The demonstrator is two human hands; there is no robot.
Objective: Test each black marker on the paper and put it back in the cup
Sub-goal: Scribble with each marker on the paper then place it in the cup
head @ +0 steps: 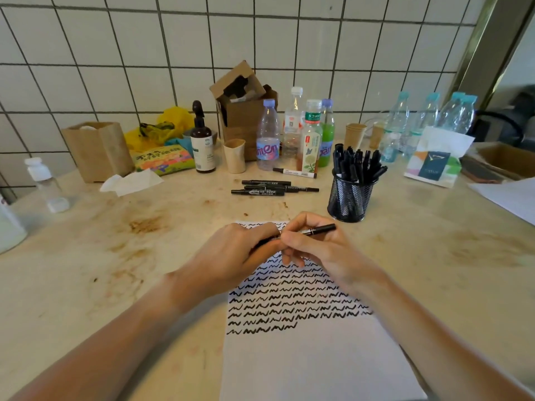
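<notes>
A black marker (pixel 318 229) lies level between both hands above the top of the paper (pixel 312 357). My right hand (pixel 315 247) grips its barrel, whose free end points right. My left hand (pixel 240 250) is closed over its other end, which is hidden. Rows of black squiggles fill the paper's upper half. The black mesh cup (pixel 348 198), full of several black markers, stands just right of and beyond the hands. Three black markers (pixel 272 188) lie loose on the table beyond the paper, with a white marker (pixel 295 172) behind them.
Several plastic bottles (pixel 292 131), a brown pump bottle (pixel 202 140), paper cups, a cardboard box (pixel 246 111) and a paper bag (pixel 98 149) line the tiled wall. A crumpled tissue (pixel 130 182) lies at the left. More bottles and a tissue pack (pixel 434 157) stand at the right.
</notes>
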